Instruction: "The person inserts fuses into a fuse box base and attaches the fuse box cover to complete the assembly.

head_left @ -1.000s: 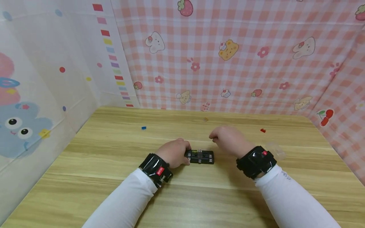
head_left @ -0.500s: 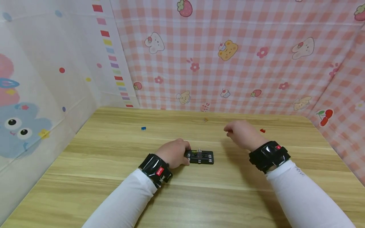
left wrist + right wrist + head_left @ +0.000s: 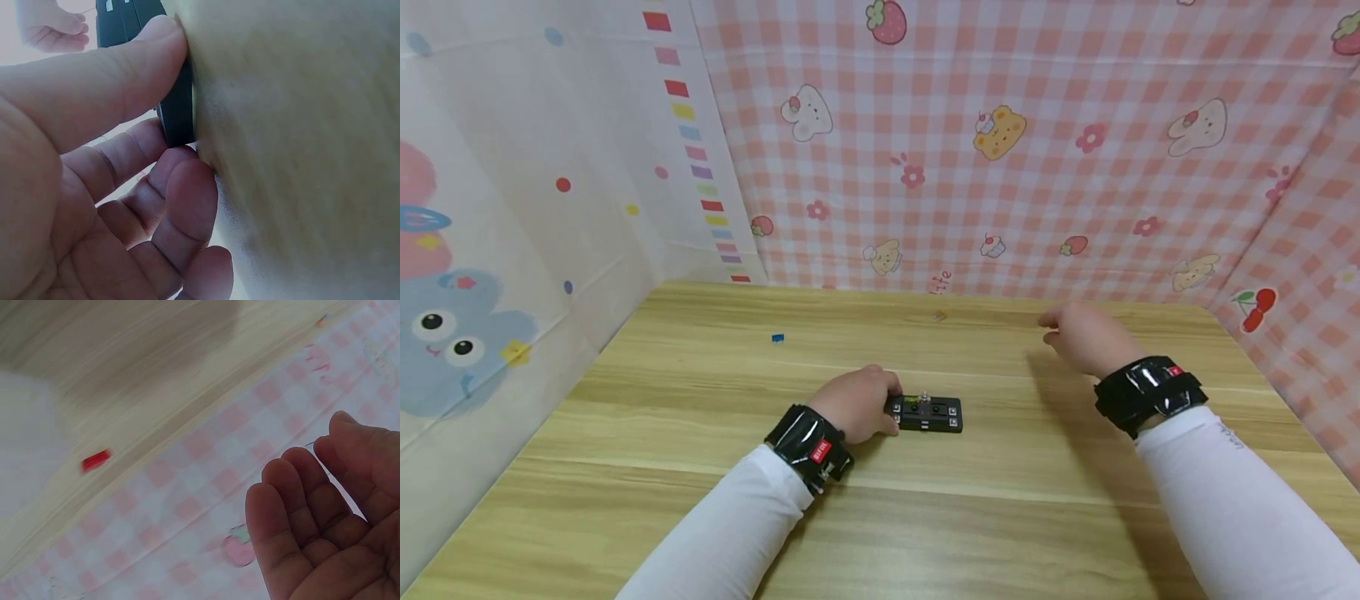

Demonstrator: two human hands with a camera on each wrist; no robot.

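Left hand (image 3: 859, 406), black device (image 3: 936, 414) pinched by one end, extending rightward

white and black, with touches of red

the person's bare left hand (image 3: 857, 404) and bare right hand (image 3: 1086, 337) emerge from wide, glossy black wrist straps, the left strap (image 3: 808, 446) bearing a rectangular red label (image 3: 821, 451) with white lettering, the right strap (image 3: 1150, 393) a smaller red tag (image 3: 1175, 371). a smooth white fabric left sleeve (image 3: 722, 517) and matching white right sleeve (image 3: 1240, 500) cover the forearms; small dark print (image 3: 1230, 435), unreadable, marks the right one.
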